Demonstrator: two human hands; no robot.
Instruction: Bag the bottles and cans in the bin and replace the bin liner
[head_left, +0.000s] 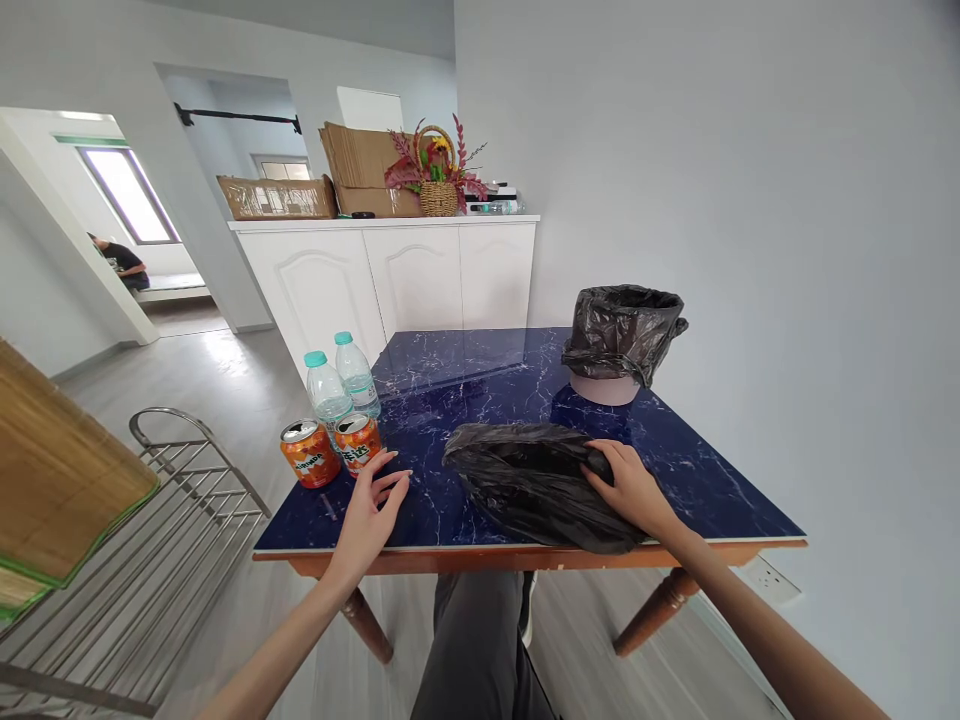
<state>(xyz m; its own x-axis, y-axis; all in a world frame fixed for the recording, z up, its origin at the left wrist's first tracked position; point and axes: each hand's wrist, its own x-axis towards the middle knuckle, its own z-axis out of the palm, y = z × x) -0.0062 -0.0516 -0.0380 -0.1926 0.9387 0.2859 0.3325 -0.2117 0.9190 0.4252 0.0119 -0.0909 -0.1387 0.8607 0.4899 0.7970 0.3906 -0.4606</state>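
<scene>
A crumpled black plastic bag lies on the blue marbled table near its front edge. My right hand rests on the bag's right end, fingers curled around a fold of it. My left hand lies on the tabletop with fingers spread, holding nothing, just right of two orange soda cans. Behind the cans stand two clear water bottles with teal caps. A small bin lined with a black bag stands at the table's far right.
A white cabinet behind the table carries cardboard boxes and a flower basket. A metal rack and a woven mat stand at left. A wall runs along the right. Another person sits in a far room.
</scene>
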